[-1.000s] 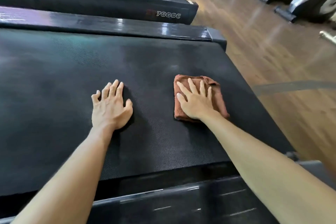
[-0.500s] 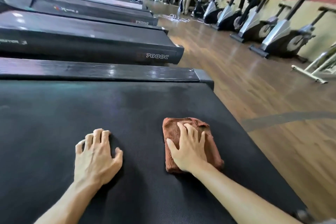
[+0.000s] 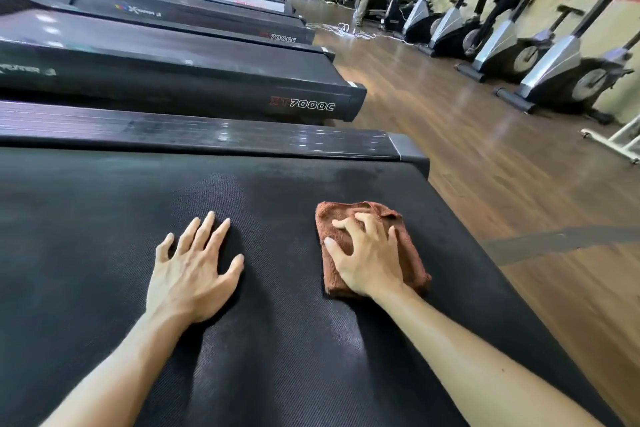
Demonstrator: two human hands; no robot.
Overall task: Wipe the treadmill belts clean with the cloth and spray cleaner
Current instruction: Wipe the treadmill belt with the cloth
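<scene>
The black treadmill belt [image 3: 104, 253] fills the lower view. A folded brown cloth [image 3: 412, 253] lies on its right part. My right hand [image 3: 367, 256] lies on top of the cloth with bent fingers that dig into it and bunch its far edge. My left hand [image 3: 194, 274] rests flat on the bare belt to the left of the cloth, fingers spread and straight. A darker damp patch [image 3: 353, 177] shows on the belt beyond the cloth. No spray bottle is in view.
The treadmill's side rail [image 3: 207, 135] runs along the far edge of the belt. Further treadmills [image 3: 173, 80] stand in a row beyond it. A wooden floor [image 3: 485, 166] lies to the right, with exercise bikes [image 3: 554, 73] along the wall and people at the back.
The view has tilted up from the belt to the room. My right hand's fingers went from flat to bent on the cloth. My left hand's fingers curled, then spread flat again.
</scene>
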